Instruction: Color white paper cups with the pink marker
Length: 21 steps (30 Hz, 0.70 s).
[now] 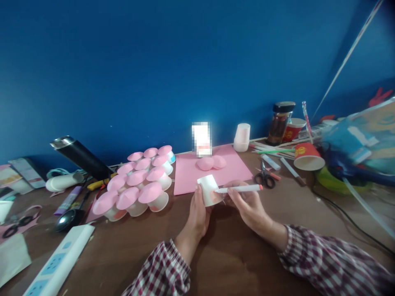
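My left hand is wrapped around a small white paper cup, which is tilted above the table. In my right hand is a white marker with a red end pointing right. The marker's other end meets the side of the cup, where a faint reddish patch shows. Just behind the cup, two pink paper cones lie on a stack of pink paper. To the left stand several white cups topped with pink cones in close rows.
A bright phone-like screen, partly pixelated, stands at the back. Stacked cups and scissors are right of the paper; a jar and red cup sit farther right. At left lie a black flask and a power strip.
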### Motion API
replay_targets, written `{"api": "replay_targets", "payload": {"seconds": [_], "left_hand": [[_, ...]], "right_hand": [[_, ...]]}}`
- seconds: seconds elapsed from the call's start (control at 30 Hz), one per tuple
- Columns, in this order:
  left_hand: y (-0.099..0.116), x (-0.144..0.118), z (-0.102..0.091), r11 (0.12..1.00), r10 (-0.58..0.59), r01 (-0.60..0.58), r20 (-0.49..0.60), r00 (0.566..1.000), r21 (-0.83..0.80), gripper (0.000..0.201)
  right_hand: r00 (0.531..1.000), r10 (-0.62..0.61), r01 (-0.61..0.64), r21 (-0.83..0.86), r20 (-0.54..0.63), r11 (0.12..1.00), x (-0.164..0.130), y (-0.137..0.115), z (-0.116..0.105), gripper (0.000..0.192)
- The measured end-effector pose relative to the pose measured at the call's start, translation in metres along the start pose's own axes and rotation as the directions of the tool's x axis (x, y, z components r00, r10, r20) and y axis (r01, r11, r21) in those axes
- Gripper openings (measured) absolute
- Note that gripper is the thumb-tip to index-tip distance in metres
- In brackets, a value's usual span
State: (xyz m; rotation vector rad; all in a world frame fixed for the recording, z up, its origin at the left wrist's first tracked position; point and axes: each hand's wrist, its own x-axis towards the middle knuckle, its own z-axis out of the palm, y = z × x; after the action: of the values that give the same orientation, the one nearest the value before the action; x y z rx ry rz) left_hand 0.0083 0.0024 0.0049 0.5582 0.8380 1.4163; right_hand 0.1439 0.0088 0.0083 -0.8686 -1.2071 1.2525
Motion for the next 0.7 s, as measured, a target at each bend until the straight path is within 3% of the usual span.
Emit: {"api": "replay_targets", "payload": {"seconds": [0.53, 0.7], "left_hand": [[-0.0001, -0.0011, 0.0001, 1.0, 0.014, -0.014, 0.03, 0.999, 0.017, 0.046], [-0.0001, -0.0007, 0.0, 0.999, 0.025, -0.024, -0.024, 0.999, 0.041, 0.042]], "right_hand": [[0.999, -0.032, 0.033, -0.041, 0.035, 0.999, -0.0007, -0.0024, 0.0008, 0.022], [0.996, -0.07, 0.074, -0.084, 0.055, 0.994, -0.0013, -0.0072, 0.0018, 0.023]]}}
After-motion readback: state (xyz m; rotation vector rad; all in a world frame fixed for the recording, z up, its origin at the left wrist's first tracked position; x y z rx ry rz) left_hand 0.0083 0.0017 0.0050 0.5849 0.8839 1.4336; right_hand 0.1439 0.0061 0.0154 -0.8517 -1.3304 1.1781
